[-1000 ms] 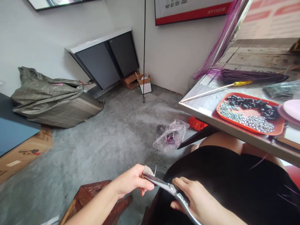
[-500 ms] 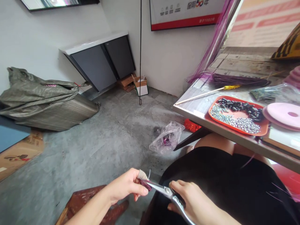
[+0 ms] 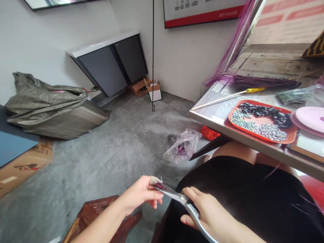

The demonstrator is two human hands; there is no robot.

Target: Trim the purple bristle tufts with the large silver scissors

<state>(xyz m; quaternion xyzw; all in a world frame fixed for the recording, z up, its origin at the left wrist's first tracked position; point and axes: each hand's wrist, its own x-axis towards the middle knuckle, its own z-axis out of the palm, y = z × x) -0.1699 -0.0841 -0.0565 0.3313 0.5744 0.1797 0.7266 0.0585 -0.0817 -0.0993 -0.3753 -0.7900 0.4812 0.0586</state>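
Note:
My right hand [image 3: 207, 216] grips the handles of metal scissors [image 3: 182, 199], whose blades point left toward my other hand. My left hand [image 3: 140, 195] pinches a small purple piece [image 3: 159, 186] between thumb and fingers, and a bandage wraps one fingertip. The scissor blades meet that purple piece at my fingertips. Both hands hover low over my lap in a black garment [image 3: 243, 195].
A table [image 3: 222, 114] at right carries an orange tray [image 3: 263, 122] of beads, purple strands [image 3: 263, 82], a stick and a pink spool [image 3: 311, 118]. On the concrete floor lie a clear plastic bag [image 3: 182, 145], a grey sack [image 3: 53, 104] and cardboard. A brown stool [image 3: 98, 216] stands below my left arm.
The view shifted slightly. My hands stayed together low in front, with the scissor blades working at the purple piece in my left fingers.

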